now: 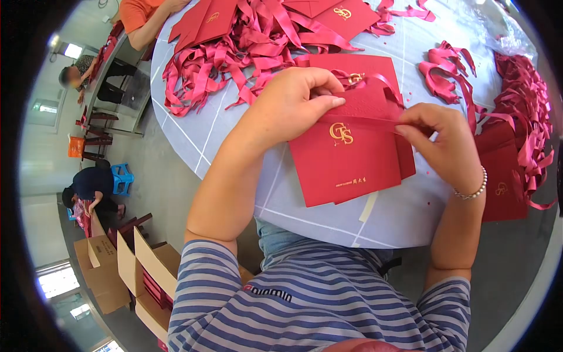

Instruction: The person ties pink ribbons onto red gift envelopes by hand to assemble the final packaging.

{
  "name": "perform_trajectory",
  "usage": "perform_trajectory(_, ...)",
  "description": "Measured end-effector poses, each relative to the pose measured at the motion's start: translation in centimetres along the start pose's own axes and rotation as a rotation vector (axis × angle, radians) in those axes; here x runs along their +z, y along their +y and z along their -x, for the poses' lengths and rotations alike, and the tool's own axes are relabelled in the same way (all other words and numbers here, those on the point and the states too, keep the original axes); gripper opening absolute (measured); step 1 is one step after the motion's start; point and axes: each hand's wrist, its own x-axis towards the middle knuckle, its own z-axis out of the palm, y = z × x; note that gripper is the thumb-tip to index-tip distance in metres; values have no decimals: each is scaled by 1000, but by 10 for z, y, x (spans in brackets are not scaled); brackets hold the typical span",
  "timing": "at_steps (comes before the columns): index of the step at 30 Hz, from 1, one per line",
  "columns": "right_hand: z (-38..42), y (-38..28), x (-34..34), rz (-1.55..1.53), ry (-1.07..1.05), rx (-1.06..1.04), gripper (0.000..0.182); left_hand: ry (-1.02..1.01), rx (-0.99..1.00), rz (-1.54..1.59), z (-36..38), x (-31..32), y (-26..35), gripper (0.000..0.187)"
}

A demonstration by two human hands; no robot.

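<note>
A flat red paper bag [352,158] with a gold logo lies on the table in front of me, on top of at least one more red bag [384,66]. At its upper edge my left hand [311,97] is closed, thumb and fingers pinching the rim on the left. My right hand [437,138] pinches the right end of the same upper edge between thumb and forefinger. A red ribbon [384,82] loops up between the two hands. Whether either pinch also holds ribbon is hidden by the fingers.
A heap of red ribbons [202,73] and bags [211,20] covers the far side of the round table [293,220]. More ribboned bags [501,176] hang over the right edge. Open cartons [143,264] stand at left on the floor. Other people [94,182] sit nearby.
</note>
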Motion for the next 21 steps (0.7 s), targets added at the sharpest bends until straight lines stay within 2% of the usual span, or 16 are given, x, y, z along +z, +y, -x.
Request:
perform_trajectory(1, 0, 2, -7, -25, -18, 81, 9, 18, -5, -9, 0, -4, 0, 11)
perform_trajectory(4, -1, 18, -14, -109, 126, 44, 9, 59, -12, -22, 0, -10, 0, 13)
perform_trajectory(6, 0, 21, -24, -85, 134, 69, 10, 78, -8, -38, 1, -10, -1, 13)
perform_trajectory(12, 2, 23, -35, -436, 134, 219, 15, 96, -16, -59, 2, -11, -2, 13)
perform_trajectory(14, 2, 29, -35, -725, 237, 136, 21, 99, -21, -74, 2, -11, -2, 13)
perform_trajectory(15, 3, 33, -37, -775, 232, 109, 22, 102, -25, -92, 2, -10, -1, 13)
perform_trajectory(19, -2, 33, -29, -899, 318, 101, 22, 100, -52, -46, 1, -6, 3, 15)
perform_trajectory(21, -5, 26, -23, -855, 359, -14, 22, 103, -56, -3, 2, -3, 5, 17)
